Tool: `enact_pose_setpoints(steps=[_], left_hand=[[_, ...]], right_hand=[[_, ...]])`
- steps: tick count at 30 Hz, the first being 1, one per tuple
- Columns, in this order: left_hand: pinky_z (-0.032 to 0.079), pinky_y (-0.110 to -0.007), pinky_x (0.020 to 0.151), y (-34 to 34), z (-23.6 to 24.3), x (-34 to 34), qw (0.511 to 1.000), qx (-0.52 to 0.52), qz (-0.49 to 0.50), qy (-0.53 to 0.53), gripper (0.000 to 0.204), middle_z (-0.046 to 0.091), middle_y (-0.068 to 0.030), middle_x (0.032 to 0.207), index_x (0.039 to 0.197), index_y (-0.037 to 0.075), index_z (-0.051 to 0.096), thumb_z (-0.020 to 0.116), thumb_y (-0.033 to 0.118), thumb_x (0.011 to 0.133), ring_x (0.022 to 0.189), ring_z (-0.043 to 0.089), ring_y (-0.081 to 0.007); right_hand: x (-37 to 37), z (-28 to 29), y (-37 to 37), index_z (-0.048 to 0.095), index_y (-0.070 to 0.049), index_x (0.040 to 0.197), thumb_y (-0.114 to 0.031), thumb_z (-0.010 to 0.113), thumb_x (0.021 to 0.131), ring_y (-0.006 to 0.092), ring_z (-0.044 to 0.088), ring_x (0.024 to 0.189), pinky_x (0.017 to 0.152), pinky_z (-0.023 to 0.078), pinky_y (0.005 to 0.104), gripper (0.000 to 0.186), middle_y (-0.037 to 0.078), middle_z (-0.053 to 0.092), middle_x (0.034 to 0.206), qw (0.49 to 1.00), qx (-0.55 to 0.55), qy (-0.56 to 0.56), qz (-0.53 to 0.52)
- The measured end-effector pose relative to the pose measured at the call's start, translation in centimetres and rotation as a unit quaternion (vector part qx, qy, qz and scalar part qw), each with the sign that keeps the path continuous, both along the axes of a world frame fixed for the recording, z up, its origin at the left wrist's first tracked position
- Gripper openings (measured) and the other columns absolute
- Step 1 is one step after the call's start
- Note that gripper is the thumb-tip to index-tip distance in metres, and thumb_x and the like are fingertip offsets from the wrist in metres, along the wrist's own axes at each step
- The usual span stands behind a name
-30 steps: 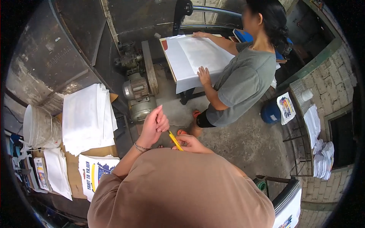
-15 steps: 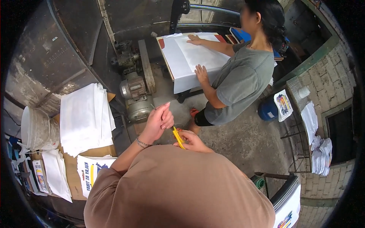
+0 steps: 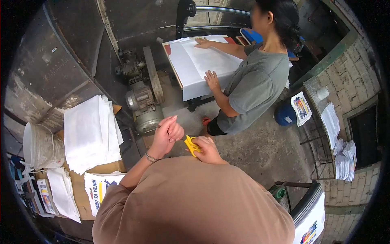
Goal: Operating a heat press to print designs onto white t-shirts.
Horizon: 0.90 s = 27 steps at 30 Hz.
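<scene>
Dark, stained wall panels (image 3: 134, 20) ahead of me and to my left, scuffed, streaked pale low on the left. Grey concrete floor (image 3: 260, 156), rough and blotched. Off to my right, a pale block wall (image 3: 345, 87), joints showing, with a dark recess (image 3: 363, 134). Farther up, a dim doorway (image 3: 321, 26) edged by a green frame (image 3: 327, 61). Brown-topped table (image 3: 82, 203) at my left; narrow speckled bench (image 3: 310, 90) at my right. Light soft, corners murky.

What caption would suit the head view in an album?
Right hand holds yellow-handled scissors, blade end at the curled left hand; nearby, a co-worker's hands rest on white sheets.
</scene>
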<state>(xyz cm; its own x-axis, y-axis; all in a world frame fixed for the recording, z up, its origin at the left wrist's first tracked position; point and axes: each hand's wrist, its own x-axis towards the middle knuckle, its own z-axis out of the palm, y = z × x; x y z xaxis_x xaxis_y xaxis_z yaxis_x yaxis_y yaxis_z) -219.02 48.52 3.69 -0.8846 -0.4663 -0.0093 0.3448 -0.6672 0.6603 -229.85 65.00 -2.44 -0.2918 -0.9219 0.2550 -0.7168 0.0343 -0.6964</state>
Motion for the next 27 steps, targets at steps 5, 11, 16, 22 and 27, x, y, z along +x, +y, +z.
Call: enact_pose_setpoints(steps=[5,11,16,22,27], left_hand=[[0.029,-0.027,0.045,0.13,-0.07,0.07,1.0,-0.007,0.001,-0.003,0.044,0.028,0.0022,0.039,0.052,0.015,0.032,0.038,0.02,0.096,0.035,0.025,-0.0102],[0.029,-0.028,0.047,0.23,-0.18,0.04,1.0,-0.01,-0.002,0.0,0.043,0.028,0.001,0.04,0.053,0.013,0.032,0.042,0.018,0.094,0.036,0.025,-0.0105],[0.031,-0.028,0.049,0.5,0.05,-0.1,0.999,-0.049,-0.014,-0.007,0.043,0.029,0.0009,0.042,0.054,0.012,0.032,0.045,0.017,0.094,0.038,0.026,-0.0101],[0.035,-0.027,0.051,0.5,0.4,-0.33,0.99,-0.125,-0.048,-0.045,0.043,0.03,0.0025,0.045,0.055,0.011,0.034,0.045,0.019,0.096,0.041,0.03,-0.0083],[0.038,-0.026,0.052,0.06,0.44,0.35,0.975,-0.194,-0.096,-0.048,0.037,0.037,0.0038,0.047,0.061,0.008,0.041,0.047,0.016,0.096,0.042,0.035,-0.0078]], right_hand=[[0.01,0.22,0.02,0.056,-0.007,0.103,-0.013,0.066,0.072,0.0249,0.056,0.093,0.081,0.038,0.0352,0.033,0.008,0.059,0.095,1.0,-0.01,0.023,-0.005],[0.1,0.31,0.04,0.056,-0.006,0.102,-0.011,0.067,0.07,0.0244,0.056,0.092,0.079,0.038,0.0356,0.034,0.008,0.059,0.094,0.999,-0.008,0.043,-0.017],[0.14,0.24,0.01,0.056,-0.006,0.098,-0.01,0.067,0.069,0.0246,0.056,0.09,0.077,0.039,0.0356,0.031,0.007,0.058,0.093,0.998,-0.003,0.055,-0.025],[-0.01,0.02,0.08,0.056,-0.004,0.093,-0.009,0.066,0.068,0.026,0.055,0.089,0.076,0.04,0.0357,0.027,0.009,0.057,0.089,0.999,0.014,0.048,-0.008],[-0.37,-0.41,-0.08,0.056,-0.003,0.093,-0.009,0.064,0.068,0.0291,0.055,0.088,0.076,0.042,0.0378,0.027,0.012,0.056,0.088,0.999,0.034,0.018,0.039]])
